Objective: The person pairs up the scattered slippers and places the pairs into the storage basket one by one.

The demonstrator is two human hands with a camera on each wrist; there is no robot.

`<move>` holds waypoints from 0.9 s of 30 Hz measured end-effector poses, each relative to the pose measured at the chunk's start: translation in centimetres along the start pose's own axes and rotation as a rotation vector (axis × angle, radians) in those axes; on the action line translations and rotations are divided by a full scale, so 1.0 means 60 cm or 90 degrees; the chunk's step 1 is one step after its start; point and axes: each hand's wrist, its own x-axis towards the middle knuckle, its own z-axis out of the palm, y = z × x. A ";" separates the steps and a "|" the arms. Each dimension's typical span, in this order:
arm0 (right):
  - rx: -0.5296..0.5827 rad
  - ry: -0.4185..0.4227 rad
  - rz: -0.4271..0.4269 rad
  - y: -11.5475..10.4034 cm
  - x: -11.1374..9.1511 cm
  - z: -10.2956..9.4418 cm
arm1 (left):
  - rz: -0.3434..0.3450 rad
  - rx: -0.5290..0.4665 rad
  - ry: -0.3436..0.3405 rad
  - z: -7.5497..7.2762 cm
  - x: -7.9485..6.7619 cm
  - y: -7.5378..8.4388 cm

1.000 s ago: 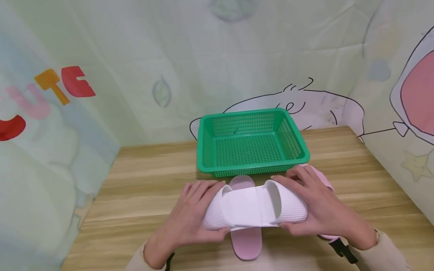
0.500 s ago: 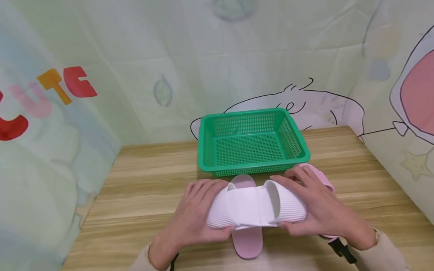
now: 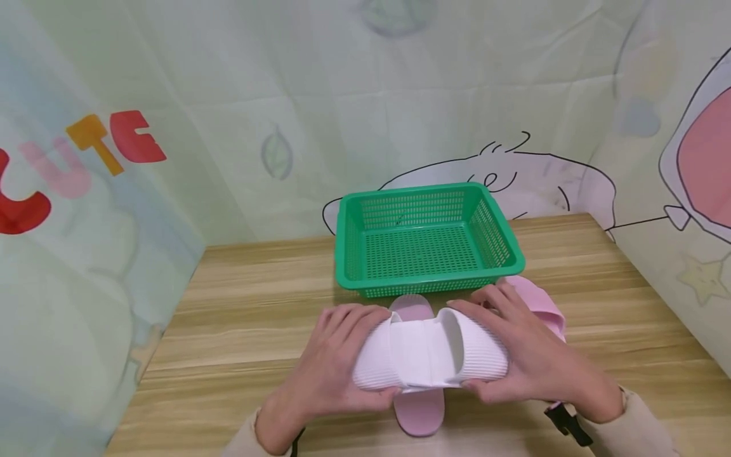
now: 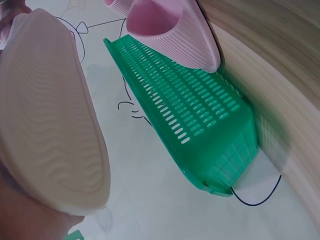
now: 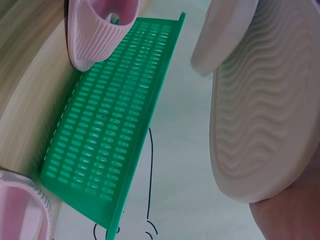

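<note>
Both hands, left hand (image 3: pixel 328 362) and right hand (image 3: pixel 528 355), grip the nested white slippers (image 3: pixel 431 352) at lower centre; green basket (image 3: pixel 428 282) holds nothing, pink slippers (image 3: pixel 419 409) remain on the table.

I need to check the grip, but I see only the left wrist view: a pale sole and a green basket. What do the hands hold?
Observer: The left hand and right hand hold two white slippers pushed together.
Operator: Is anything in the basket?
Observer: No, the green basket holds nothing.
Operator: Where are the pink slippers?
Observer: One pink slipper lies under the white pair; the second pink slipper lies beside the right hand.
</note>
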 end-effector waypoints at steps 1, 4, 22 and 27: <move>0.001 0.000 -0.002 0.000 0.001 0.001 | 0.003 0.002 0.001 0.000 0.000 0.000; 0.003 0.001 -0.004 -0.002 0.004 0.005 | 0.009 0.008 0.005 0.001 0.000 0.000; 0.028 -0.006 -0.007 -0.016 0.013 0.023 | 0.020 -0.040 0.000 0.007 0.002 0.006; 0.035 0.001 -0.009 -0.022 0.017 0.031 | 0.025 -0.041 0.002 0.011 0.005 0.010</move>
